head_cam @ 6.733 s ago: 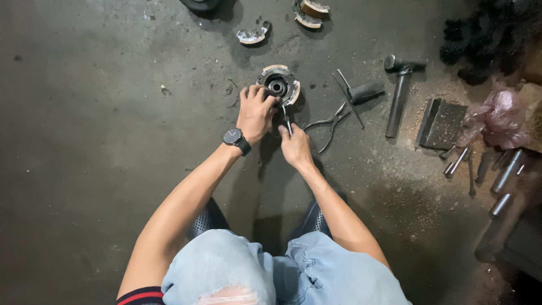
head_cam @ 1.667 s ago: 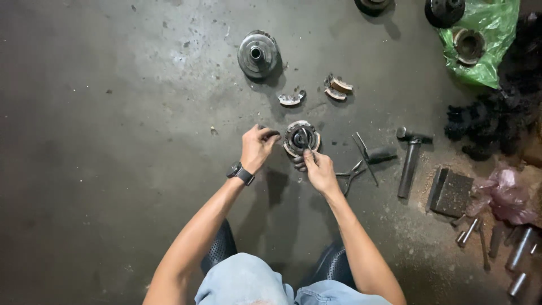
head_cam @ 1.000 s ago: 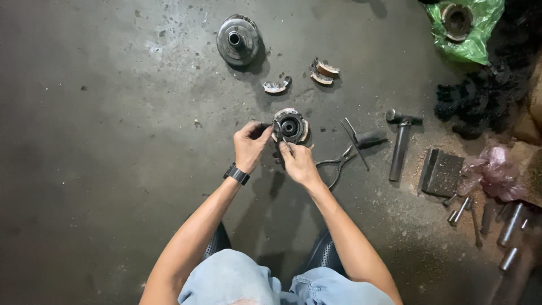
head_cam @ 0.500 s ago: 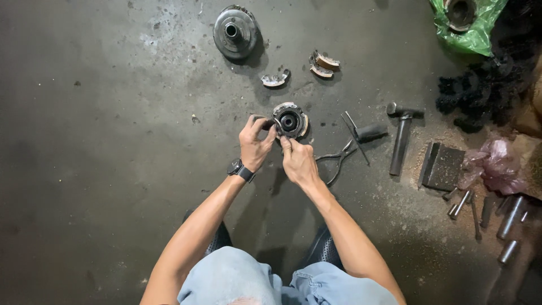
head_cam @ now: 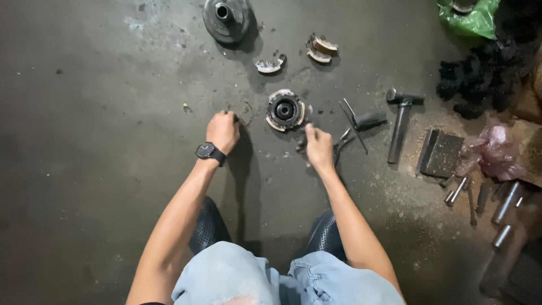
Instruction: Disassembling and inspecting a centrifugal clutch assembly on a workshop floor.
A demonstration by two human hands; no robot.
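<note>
A round black hub with pale shoes around its rim (head_cam: 285, 110) lies on the dark concrete floor, with neither hand touching it. My left hand (head_cam: 223, 130), a black watch on its wrist, rests to the hub's left with fingers curled. It lies beside a thin wire ring (head_cam: 244, 110) on the floor. My right hand (head_cam: 319, 148) is just below the hub, closed around a small dark tool (head_cam: 302, 142). Pliers (head_cam: 344, 140) lie against that hand's right side.
A large black pulley disc (head_cam: 227, 17) and two loose curved shoes (head_cam: 270, 65) (head_cam: 320, 49) lie farther out. A black-handled tool (head_cam: 370, 120), hammer (head_cam: 401, 121), metal block (head_cam: 442, 153), several steel rods (head_cam: 502, 203), pink bag (head_cam: 494, 149), green bag (head_cam: 471, 17) and black rags (head_cam: 485, 68) crowd the right.
Both hands have come off the hub. My left hand moved left to the floor by the wire ring, and my right hand dropped back below the hub.
</note>
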